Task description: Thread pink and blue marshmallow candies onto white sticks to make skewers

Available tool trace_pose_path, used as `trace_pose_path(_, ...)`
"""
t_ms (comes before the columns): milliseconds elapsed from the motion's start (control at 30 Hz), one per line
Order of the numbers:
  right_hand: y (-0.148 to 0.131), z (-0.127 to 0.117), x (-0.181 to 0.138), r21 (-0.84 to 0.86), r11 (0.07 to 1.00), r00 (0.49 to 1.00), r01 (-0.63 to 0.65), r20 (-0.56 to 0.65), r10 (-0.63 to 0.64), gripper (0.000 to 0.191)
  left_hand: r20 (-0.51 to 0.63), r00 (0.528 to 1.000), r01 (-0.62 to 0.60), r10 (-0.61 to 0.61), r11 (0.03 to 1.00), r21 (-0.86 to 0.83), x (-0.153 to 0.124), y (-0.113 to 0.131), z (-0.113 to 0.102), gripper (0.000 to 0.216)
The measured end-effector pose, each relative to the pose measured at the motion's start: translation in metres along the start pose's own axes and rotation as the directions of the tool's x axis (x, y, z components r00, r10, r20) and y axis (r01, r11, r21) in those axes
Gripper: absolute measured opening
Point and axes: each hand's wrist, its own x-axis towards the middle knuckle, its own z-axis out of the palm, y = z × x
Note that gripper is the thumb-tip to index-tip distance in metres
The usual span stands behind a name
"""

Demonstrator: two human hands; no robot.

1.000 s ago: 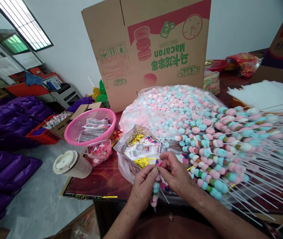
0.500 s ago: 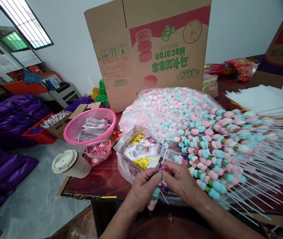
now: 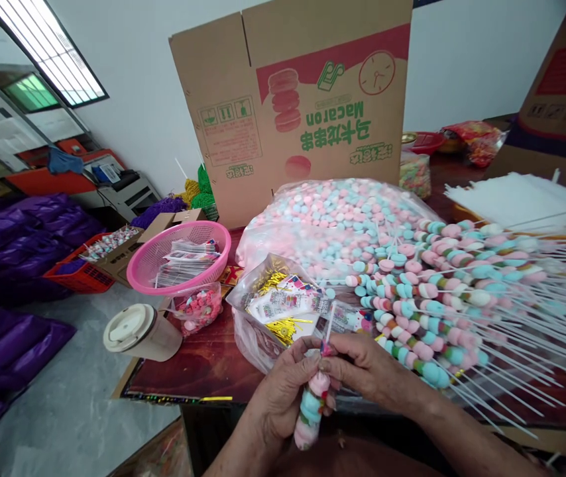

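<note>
Left hand (image 3: 287, 384) and right hand (image 3: 370, 368), fingers pinched closed, hold a skewer (image 3: 310, 407), with a bag (image 3: 249, 339) beyond-left of the grip and a pile (image 3: 427, 305) rightward.

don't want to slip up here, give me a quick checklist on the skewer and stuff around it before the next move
1. Candy skewer held: ok, left hand and right hand both grip it near the neck.
2. Neck fastened: cannot tell, fingers cover it.
3. Stick clear of the wrap: ok, it pokes out above the fingers.
4. Gold ties at hand: ok, in the open bag just beyond the hands.
5. Printed wrappers at hand: ok, same bag.
6. Cup well away from the table edge: not ok, it stands close.
</note>
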Motion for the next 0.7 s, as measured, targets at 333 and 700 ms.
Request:
trace_pose_path(333, -0.009, -0.004, -0.001, -0.835, 0.538, 0.828, 0.119, -0.216, -0.518, 0.022, -0.353, 0.886, -0.211, 0.301, 0.939, 0.272, 0.004, 0.01, 0.026, 0.058)
trace_pose_path(700, -0.008, 0.024, -0.005, 0.052, 0.999, 0.923, -0.011, -0.384, 0.03, 0.025, 0.016, 0.994, -0.11, 0.111, 0.942, 0.318, -0.022, 0.051, 0.014, 0.079)
